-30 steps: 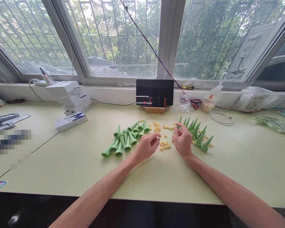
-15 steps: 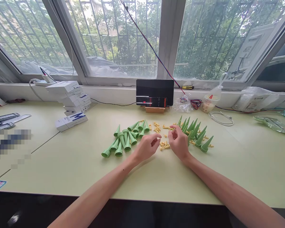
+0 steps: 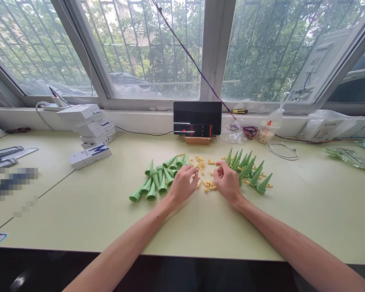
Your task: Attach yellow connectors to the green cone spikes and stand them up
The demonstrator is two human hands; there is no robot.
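My left hand (image 3: 184,184) hovers over the table's middle, at the right edge of a heap of hollow green plastic cones (image 3: 154,178). Its fingers are bent, thumb and forefinger apart, and small yellow plastic pieces (image 3: 198,184) show by the fingertips. My right hand (image 3: 228,182) is curled beside a second group of green spikes (image 3: 255,177), which point upward and have yellow pieces sticking out at their bases. A gap shows between its thumb and forefinger, with nothing visible in it. Loose yellow pieces (image 3: 209,186) lie between both hands, and more yellow pieces (image 3: 200,163) lie farther back.
A black tablet (image 3: 197,111) with a phone (image 3: 200,130) before it stands at the back on a brown stand (image 3: 197,140). White boxes (image 3: 91,156) are stacked at left. At back right are a bagged cup (image 3: 267,132), a white cable (image 3: 282,150) and plastic packaging (image 3: 351,159).
My left hand has shifted left toward the green cones, uncovering yellow pieces on the table. My right hand has barely moved. The view has shifted slightly.
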